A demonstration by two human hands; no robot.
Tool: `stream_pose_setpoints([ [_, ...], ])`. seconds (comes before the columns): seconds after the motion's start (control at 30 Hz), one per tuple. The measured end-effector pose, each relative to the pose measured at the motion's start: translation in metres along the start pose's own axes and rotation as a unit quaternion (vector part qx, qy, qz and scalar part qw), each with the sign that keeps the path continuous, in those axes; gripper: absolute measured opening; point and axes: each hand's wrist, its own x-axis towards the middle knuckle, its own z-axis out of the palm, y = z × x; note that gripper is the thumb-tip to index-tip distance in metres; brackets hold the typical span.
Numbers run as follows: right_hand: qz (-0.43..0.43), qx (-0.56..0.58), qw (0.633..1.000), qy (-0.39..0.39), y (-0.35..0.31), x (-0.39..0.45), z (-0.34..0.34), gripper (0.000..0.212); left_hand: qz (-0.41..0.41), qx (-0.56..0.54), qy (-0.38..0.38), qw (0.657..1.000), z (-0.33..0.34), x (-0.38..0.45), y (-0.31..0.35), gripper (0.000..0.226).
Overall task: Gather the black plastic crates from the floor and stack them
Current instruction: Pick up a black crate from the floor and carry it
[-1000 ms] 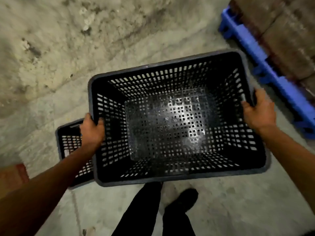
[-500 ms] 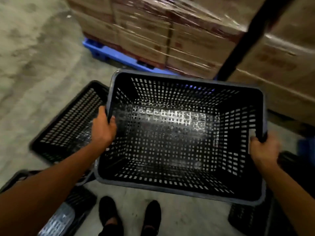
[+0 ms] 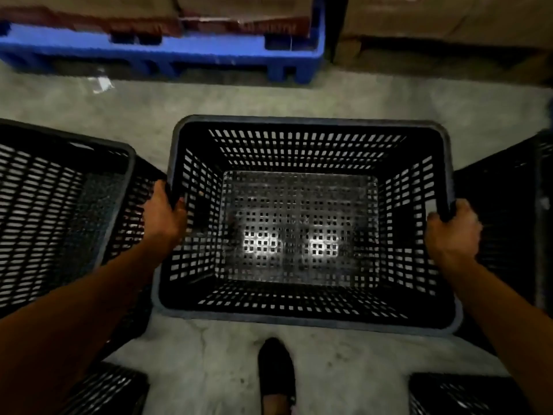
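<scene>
I hold a black perforated plastic crate (image 3: pixel 302 223) level in front of me, its open top facing me. My left hand (image 3: pixel 163 217) grips its left rim and my right hand (image 3: pixel 453 232) grips its right rim. A second black crate (image 3: pixel 57 211) sits tilted to the left, close beside the held one. Another black crate (image 3: pixel 505 217) stands against the right side. Parts of two more crates show at the bottom left (image 3: pixel 107 390) and bottom right (image 3: pixel 460 393) corners.
A blue plastic pallet (image 3: pixel 167 52) loaded with wrapped cardboard boxes (image 3: pixel 89 7) runs along the far side. More boxes (image 3: pixel 449 19) stand at the far right. Concrete floor (image 3: pixel 209 100) lies between pallet and crates. My black shoe (image 3: pixel 276 372) is below the held crate.
I have turned with the crate; the pallet now lies straight ahead, and crates appear on both sides. Both hands keep their grip on the rims.
</scene>
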Motion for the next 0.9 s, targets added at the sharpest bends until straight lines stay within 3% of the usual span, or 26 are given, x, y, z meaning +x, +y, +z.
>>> stream_pose_setpoints([
  [0.2,0.016,-0.034,0.998,-0.057,0.030,0.005,0.059,0.031,0.014,0.054,-0.006,0.998,0.043,0.013,-0.038,0.028],
  [0.43,0.010,-0.056,0.998,-0.041,0.035,0.007,0.065,0.028,0.040,0.052,0.002,0.998,0.048,0.013,-0.046,0.030],
  [0.6,0.007,-0.114,0.990,-0.087,0.021,0.011,0.056,0.043,0.010,0.008,-0.030,0.999,0.042,0.003,-0.048,0.041],
  [0.7,-0.091,-0.228,0.968,-0.059,0.004,-0.006,0.050,0.072,0.049,0.007,-0.044,0.998,0.026,-0.017,-0.053,0.059],
  [0.8,-0.198,-0.228,0.949,-0.093,-0.034,-0.043,0.055,0.072,0.049,-0.008,-0.061,0.997,-0.009,-0.052,-0.060,0.058],
  [0.9,-0.320,-0.222,0.908,-0.157,-0.093,-0.107,0.077,0.067,0.000,-0.010,-0.020,1.000,-0.063,-0.093,-0.092,0.056],
])
